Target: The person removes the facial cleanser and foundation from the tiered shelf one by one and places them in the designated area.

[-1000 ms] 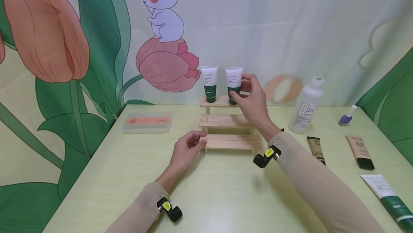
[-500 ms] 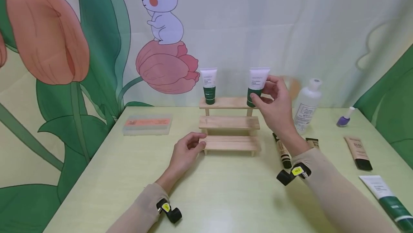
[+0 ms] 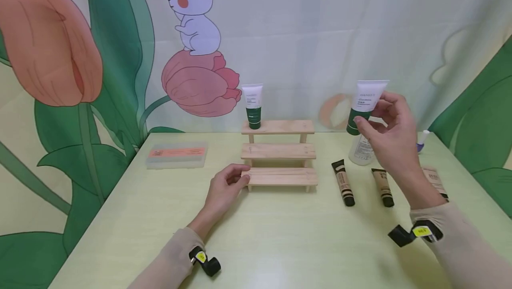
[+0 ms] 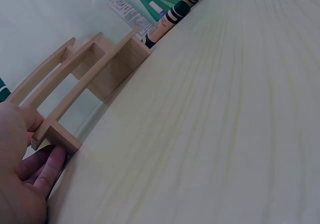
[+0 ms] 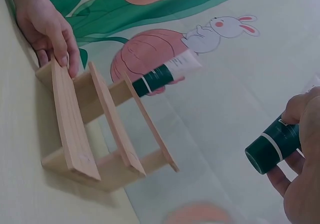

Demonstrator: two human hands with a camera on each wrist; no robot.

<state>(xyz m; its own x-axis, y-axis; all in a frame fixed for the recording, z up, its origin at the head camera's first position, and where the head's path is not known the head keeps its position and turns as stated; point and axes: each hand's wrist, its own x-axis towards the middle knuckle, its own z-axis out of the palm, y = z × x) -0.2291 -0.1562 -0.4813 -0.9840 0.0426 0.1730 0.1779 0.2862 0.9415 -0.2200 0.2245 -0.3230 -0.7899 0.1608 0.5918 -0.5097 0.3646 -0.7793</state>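
Note:
My right hand pinches a small white-and-green squeeze tube by its green cap end, up in the air right of a three-step wooden stand. In the right wrist view the same tube points its cap away from the fingers. My left hand grips the left end of the stand's lowest step; the left wrist view has the thumb over the board and fingers below it. A matching tube stands cap-down at the left of the top step.
Right of the stand lie a beige tube with black ends, another small tube and a BB cream tube. A white bottle and nail polish are partly hidden behind the right hand. A flat clear case lies left.
My right hand has lifted the squeeze tube off the top step and carried it right, over the front of the bottle. The left hand has stayed on the stand.

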